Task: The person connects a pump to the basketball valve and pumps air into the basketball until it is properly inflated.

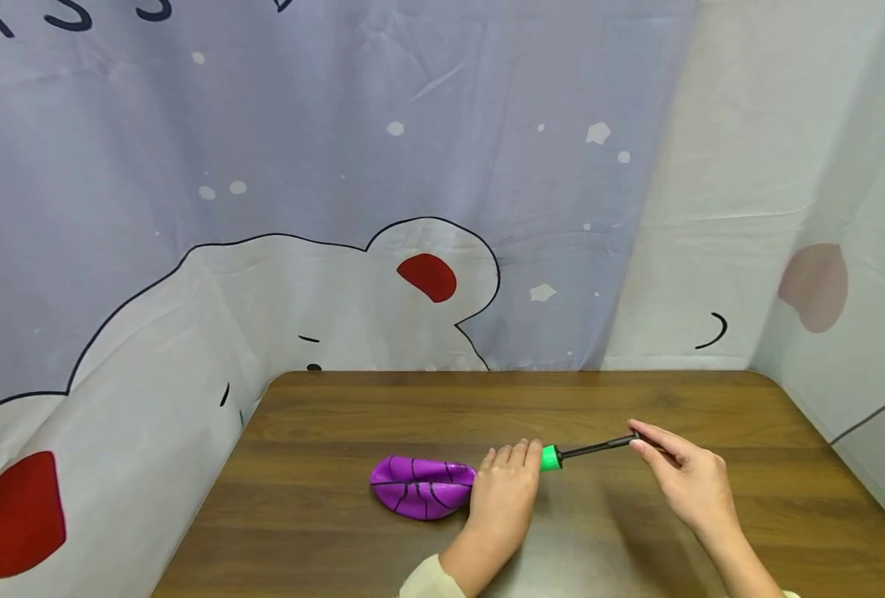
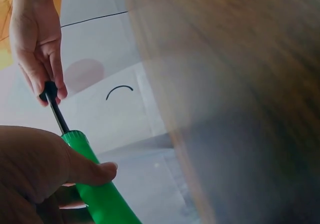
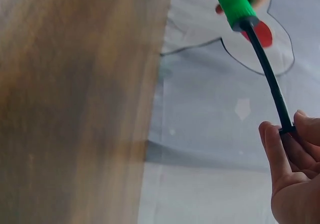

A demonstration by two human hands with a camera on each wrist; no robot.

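A purple ball (image 1: 422, 488) with black lines, slack and partly collapsed, lies at the left of my left hand (image 1: 507, 490). That hand wraps round the green barrel of a hand pump (image 1: 551, 458), thumb along its side in the left wrist view. The ball's end nearest the pump is hidden behind the hand. From the barrel a long black rod (image 3: 270, 78) is drawn out to the right. My right hand (image 1: 692, 477) holds the black handle at the rod's far end between thumb and fingers.
Under the hands is a brown wooden table (image 1: 322, 415) with rounded far corners. A printed cloth (image 1: 337, 299) hangs behind it and along the left side, and more pale cloth (image 1: 823, 349) hangs at the right.
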